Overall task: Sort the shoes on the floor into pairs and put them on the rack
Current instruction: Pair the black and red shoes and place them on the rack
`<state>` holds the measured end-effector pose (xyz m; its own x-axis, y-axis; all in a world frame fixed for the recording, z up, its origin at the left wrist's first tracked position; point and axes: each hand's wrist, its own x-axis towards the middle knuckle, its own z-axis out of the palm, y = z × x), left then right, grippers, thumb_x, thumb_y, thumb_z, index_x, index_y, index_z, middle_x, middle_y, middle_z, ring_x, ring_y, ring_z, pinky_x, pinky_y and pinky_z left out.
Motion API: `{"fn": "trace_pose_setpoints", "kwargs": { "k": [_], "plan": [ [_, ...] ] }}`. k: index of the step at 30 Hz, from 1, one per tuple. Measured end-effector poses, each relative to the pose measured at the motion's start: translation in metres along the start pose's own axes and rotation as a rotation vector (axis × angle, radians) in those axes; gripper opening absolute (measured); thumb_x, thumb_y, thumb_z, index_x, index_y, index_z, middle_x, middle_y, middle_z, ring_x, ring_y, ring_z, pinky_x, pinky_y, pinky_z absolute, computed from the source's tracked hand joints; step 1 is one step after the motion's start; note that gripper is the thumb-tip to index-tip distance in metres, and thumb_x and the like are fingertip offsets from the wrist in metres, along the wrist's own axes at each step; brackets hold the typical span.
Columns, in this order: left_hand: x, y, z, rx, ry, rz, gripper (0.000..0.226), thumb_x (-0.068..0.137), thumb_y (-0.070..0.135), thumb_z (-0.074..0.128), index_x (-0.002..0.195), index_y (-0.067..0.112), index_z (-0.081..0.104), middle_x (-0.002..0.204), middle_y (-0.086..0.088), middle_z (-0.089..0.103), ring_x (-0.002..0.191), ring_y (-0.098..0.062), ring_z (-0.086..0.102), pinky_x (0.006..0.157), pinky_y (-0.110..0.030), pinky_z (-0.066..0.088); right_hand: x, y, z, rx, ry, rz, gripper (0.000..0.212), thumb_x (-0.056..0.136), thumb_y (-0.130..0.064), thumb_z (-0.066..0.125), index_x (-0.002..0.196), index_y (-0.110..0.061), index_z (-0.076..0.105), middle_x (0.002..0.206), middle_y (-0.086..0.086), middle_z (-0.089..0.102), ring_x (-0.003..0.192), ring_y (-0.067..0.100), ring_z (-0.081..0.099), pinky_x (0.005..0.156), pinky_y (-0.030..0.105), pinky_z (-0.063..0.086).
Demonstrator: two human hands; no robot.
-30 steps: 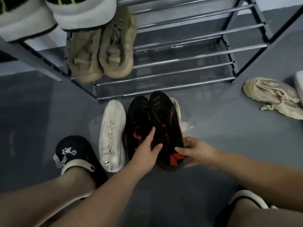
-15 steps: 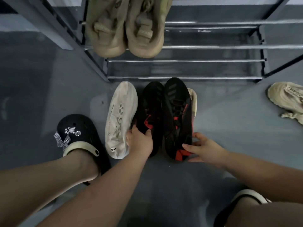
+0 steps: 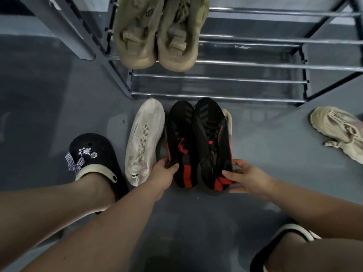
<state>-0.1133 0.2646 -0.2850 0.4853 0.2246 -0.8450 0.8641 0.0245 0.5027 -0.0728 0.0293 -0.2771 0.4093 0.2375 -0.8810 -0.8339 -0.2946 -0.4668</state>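
Shoes in black and red sit side by side on the floor just in front of the rack (image 3: pixel 216 96), toes toward it, and both hands are on their heels. The left hand (image 3: pixel 164 172) pinches the collar of the left black shoe (image 3: pixel 179 142), thumb and fingers curled over its edge. The right hand (image 3: pixel 248 176) curls round the heel of the right black shoe (image 3: pixel 213 138), fingers on the red patch. Both shoes appear to rest on the floor, so this pair looks matched but not yet lifted.

Just left of them lies a white shoe (image 3: pixel 144 138), touching the black pair; a pale edge peeking out behind the right black shoe may be its partner, though I cannot tell. Well off to the right a cream shoe (image 3: pixel 337 130) lies on its side, alone. On the rack an olive pair (image 3: pixel 157 34) already sits on a low bar, heels outward. So one pair in view is shelved, one is in hand, and at least the white and cream shoes are left.

Heel tabs on the olive pair read "SIGN"; the cream shoe shows "CAPRO"; the writing on the white shoe is too small to read. The person's own foot wears a black clog (image 3: pixel 94 154) with charms
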Motion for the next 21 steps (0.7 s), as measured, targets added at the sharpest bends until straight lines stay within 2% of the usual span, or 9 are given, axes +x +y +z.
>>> {"fn": "trace_pose_setpoints", "kwargs": {
  "k": [2, 6, 10, 13, 15, 18, 21],
  "plan": [
    [-0.006, 0.003, -0.001, -0.025, -0.047, -0.023, 0.043, 0.095, 0.023, 0.053, 0.137, 0.019, 0.042, 0.117, 0.007, 0.052, 0.106, -0.012, 0.050, 0.087, -0.034, 0.045, -0.008, 0.000, -0.004, 0.014, -0.006, -0.014, 0.032, 0.089, -0.016, 0.064, 0.118, -0.018, 0.052, 0.106, 0.010, 0.067, 0.086, 0.023, 0.069, 0.072, 0.032, 0.058],
    [-0.025, 0.012, 0.000, -0.124, -0.063, -0.030, 0.042, 0.094, 0.023, 0.055, 0.135, 0.024, 0.044, 0.128, 0.006, 0.052, 0.111, -0.011, 0.048, 0.087, -0.036, 0.047, -0.029, -0.006, -0.012, 0.046, -0.023, -0.041, 0.033, 0.091, -0.017, 0.059, 0.123, -0.015, 0.050, 0.107, 0.009, 0.067, 0.083, 0.023, 0.069, 0.069, 0.030, 0.058],
    [-0.047, 0.020, 0.000, -0.168, -0.141, 0.020, 0.038, 0.095, 0.018, 0.054, 0.132, 0.023, 0.047, 0.115, 0.009, 0.056, 0.107, -0.011, 0.052, 0.071, -0.031, 0.049, -0.058, -0.020, -0.027, 0.010, -0.066, -0.023, 0.036, 0.092, -0.019, 0.058, 0.127, -0.014, 0.050, 0.113, 0.015, 0.064, 0.085, 0.025, 0.065, 0.073, 0.031, 0.059],
    [-0.065, 0.026, 0.003, -0.132, -0.244, 0.061, 0.025, 0.096, 0.017, 0.052, 0.121, 0.020, 0.055, 0.108, 0.007, 0.064, 0.098, -0.009, 0.060, 0.072, -0.032, 0.052, -0.091, -0.028, -0.046, -0.045, -0.058, -0.028, 0.033, 0.089, -0.021, 0.061, 0.121, -0.017, 0.053, 0.109, 0.014, 0.068, 0.084, 0.024, 0.068, 0.078, 0.033, 0.057],
    [-0.077, 0.030, 0.011, -0.104, -0.310, 0.085, 0.019, 0.097, 0.016, 0.050, 0.113, 0.019, 0.059, 0.107, 0.003, 0.067, 0.095, -0.009, 0.062, 0.072, -0.033, 0.054, -0.117, -0.028, -0.059, -0.072, -0.027, -0.032, 0.030, 0.089, -0.020, 0.061, 0.117, -0.016, 0.053, 0.101, 0.011, 0.070, 0.078, 0.022, 0.069, 0.073, 0.031, 0.058],
    [-0.094, 0.035, 0.032, -0.063, -0.410, 0.112, 0.022, 0.095, 0.012, 0.052, 0.116, 0.012, 0.058, 0.115, -0.005, 0.067, 0.097, -0.015, 0.065, 0.066, -0.034, 0.057, -0.157, -0.021, -0.080, -0.096, 0.023, -0.014, 0.033, 0.088, -0.019, 0.062, 0.119, -0.014, 0.051, 0.098, 0.012, 0.071, 0.076, 0.022, 0.068, 0.066, 0.029, 0.058],
    [-0.111, 0.045, 0.050, 0.016, -0.509, 0.146, 0.022, 0.093, 0.011, 0.056, 0.115, 0.010, 0.058, 0.106, -0.007, 0.069, 0.090, -0.019, 0.067, 0.066, -0.036, 0.058, -0.201, -0.017, -0.103, -0.088, 0.046, 0.017, 0.037, 0.086, -0.018, 0.063, 0.120, -0.010, 0.050, 0.098, 0.016, 0.070, 0.074, 0.024, 0.067, 0.064, 0.029, 0.059]
  ]
}}
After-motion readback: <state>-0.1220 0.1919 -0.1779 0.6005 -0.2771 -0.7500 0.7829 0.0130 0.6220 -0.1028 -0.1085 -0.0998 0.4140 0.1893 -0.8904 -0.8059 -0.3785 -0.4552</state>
